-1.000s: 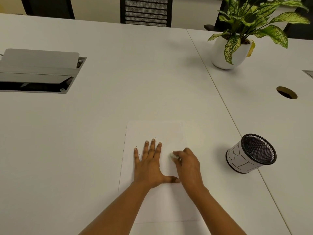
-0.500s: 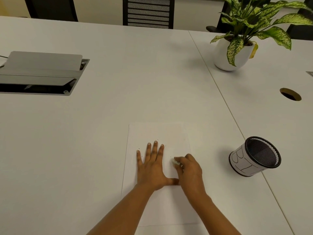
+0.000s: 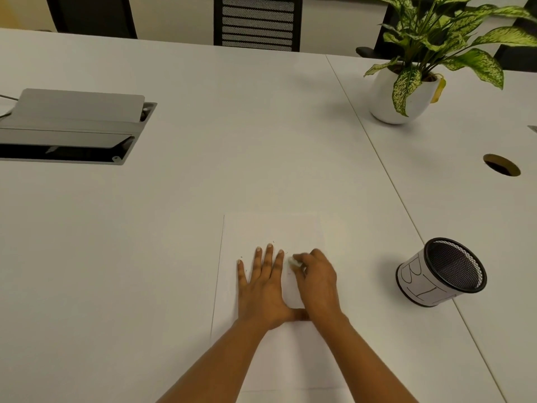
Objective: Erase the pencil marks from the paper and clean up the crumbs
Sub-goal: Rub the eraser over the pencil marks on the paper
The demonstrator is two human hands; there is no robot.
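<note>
A white tabletop (image 3: 232,126) carries a leafy green-and-cream plant (image 3: 389,97) in a round white pot. Far to the plant's left, a grey cable hatch (image 3: 69,123) sits with its lid raised. A round cable hole (image 3: 501,165) lies right of the plant, nearer the viewer. Behind and left of the plant stands a black mesh-backed chair (image 3: 257,23).

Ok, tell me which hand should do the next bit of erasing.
Right, most likely. The right hand pinches the eraser at the paper, while the left hand lies flat on the sheet, pinning it, so it is best left there.
</note>
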